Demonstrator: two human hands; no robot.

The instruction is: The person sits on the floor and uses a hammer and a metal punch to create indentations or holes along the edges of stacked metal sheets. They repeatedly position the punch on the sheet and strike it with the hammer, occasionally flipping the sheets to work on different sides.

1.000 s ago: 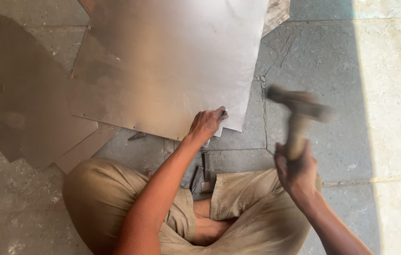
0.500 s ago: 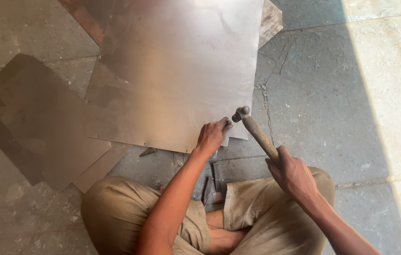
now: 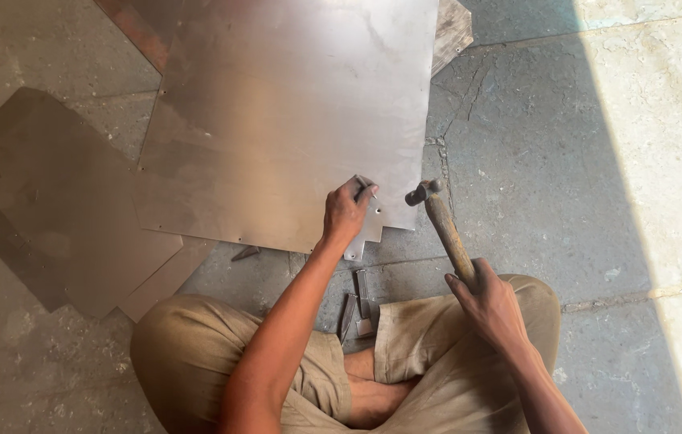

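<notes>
I sit cross-legged on a stone floor with a large grey metal sheet [image 3: 292, 120] lying in front of me. My left hand [image 3: 346, 213] rests on the sheet's near corner and grips a small metal punch [image 3: 366, 187] held upright against it. My right hand [image 3: 489, 301] is closed around the wooden handle of a hammer [image 3: 441, 225]. The hammer's dark head [image 3: 421, 191] hovers just to the right of the punch, a little apart from it.
More dark metal sheets [image 3: 43, 201] lie overlapping on the left. A few small metal tools [image 3: 357, 301] lie on the floor between my knees. A rusty strip [image 3: 136, 24] pokes out at the top left. Sunlit floor lies at the right.
The hammer came down from a raised position at the right, struck by the punch, and now sits slightly lifted beside it. My left hand has stayed on the sheet's corner.
</notes>
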